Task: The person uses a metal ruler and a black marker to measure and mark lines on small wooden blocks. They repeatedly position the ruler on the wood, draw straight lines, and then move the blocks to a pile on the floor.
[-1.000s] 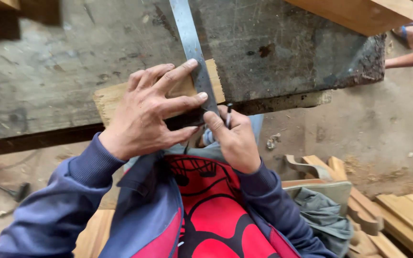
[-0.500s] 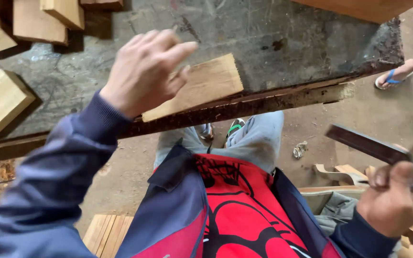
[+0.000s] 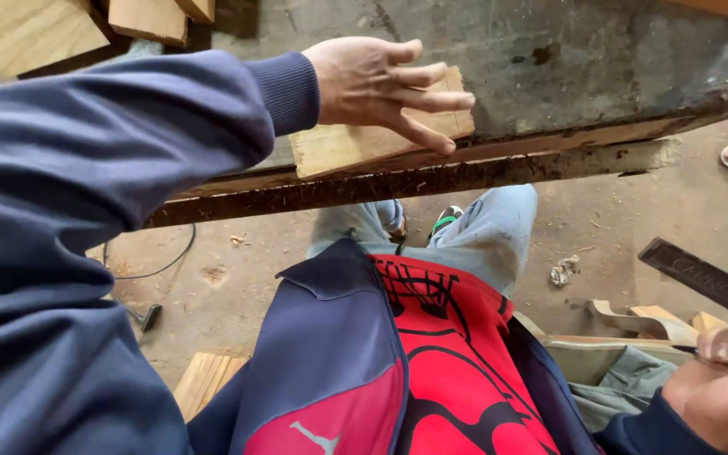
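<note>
Left hand open, fingers spread flat on wood block at tabletop edge, long axis along that edge; right hand far off block, gripping pencil and square.

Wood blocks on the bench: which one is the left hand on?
The flat block at the bench's near edge, under the left hand. The other blocks lie untouched at the far left.

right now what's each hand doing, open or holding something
Left hand: open, fingers spread flat on the pale rectangular wooden block.
Right hand: closed around the dark metal square's handle and a thin pencil.
</note>
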